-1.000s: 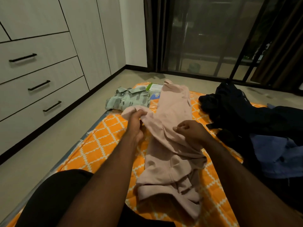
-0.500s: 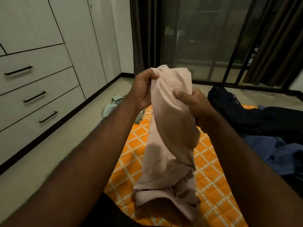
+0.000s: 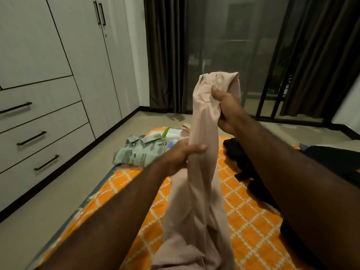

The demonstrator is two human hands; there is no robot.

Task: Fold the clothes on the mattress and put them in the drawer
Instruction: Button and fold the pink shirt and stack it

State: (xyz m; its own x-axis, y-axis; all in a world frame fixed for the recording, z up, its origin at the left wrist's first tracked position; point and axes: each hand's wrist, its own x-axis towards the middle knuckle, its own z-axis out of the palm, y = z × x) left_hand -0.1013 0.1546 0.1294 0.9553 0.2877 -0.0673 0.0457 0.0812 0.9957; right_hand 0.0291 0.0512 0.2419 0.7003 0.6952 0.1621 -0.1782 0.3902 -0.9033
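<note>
The pink cloth [image 3: 202,133] was gripped at its top by the right hand [image 3: 226,106], lower by the left hand [image 3: 181,154]. It seemed soft and light, best held at its edges.

Pink garment [image 3: 204,117] now high off the mattress [image 3: 249,221] (left grip [image 3: 181,156] lower down).

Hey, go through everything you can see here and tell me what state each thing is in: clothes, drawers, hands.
Pink garment, unfolded, held up, lower end bunched on the mattress.
Right hand, grips the garment's top.
Left hand, grips it lower down.
Camo shirt, folded, at the mattress's far end.
Dark clothes, unfolded heap on the right.
Drawers, shut.
Wardrobe doors, shut.
</note>
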